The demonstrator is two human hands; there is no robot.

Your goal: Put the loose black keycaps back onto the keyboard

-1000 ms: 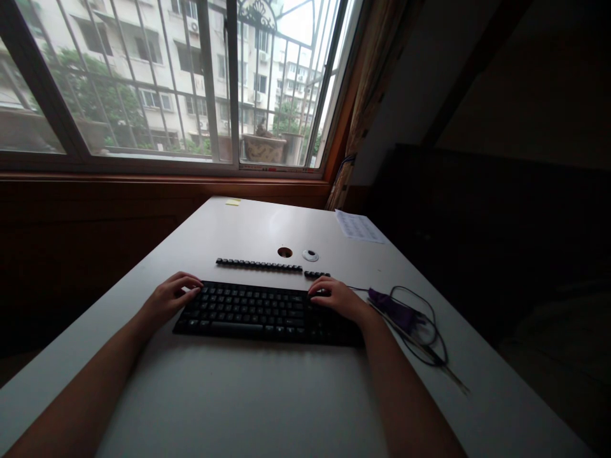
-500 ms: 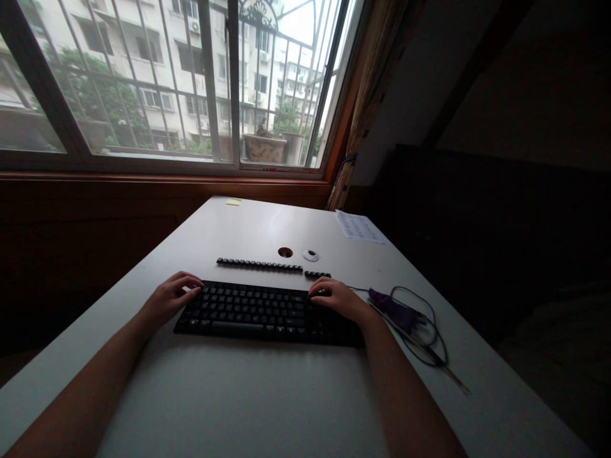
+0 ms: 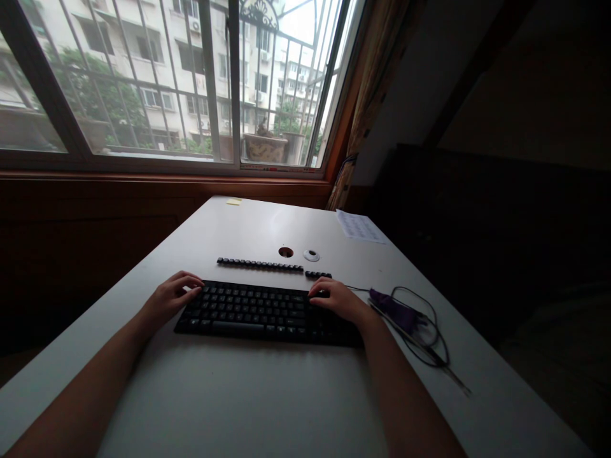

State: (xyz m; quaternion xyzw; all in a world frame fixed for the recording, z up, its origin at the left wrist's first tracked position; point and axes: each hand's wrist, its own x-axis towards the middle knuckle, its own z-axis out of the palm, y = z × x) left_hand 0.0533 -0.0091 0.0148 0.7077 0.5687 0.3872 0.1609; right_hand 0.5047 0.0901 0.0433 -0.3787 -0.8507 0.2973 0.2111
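Note:
A black keyboard [image 3: 252,305] lies flat on the white table in front of me. My left hand [image 3: 174,296] is at its upper left corner, fingers bent and the thumb and fingertips closed on the edge. Over the right part of the keyboard curves my right hand [image 3: 337,299], its thumb and index finger close together on the top edge area; the hand and wrist hide many keys there. Just beyond the keyboard, a long row of black keycaps [image 3: 260,264] stands on the table, and a shorter row of keycaps [image 3: 318,275] continues it to the right.
Right of the keyboard lie a purple pouch [image 3: 394,308], a looped black cable [image 3: 435,318] and a thin stick-like tool [image 3: 451,372]. Farther back are a cable hole [image 3: 286,252], its round white cover [image 3: 312,255], a printed sheet [image 3: 360,227] and yellow sticky notes [image 3: 233,201].

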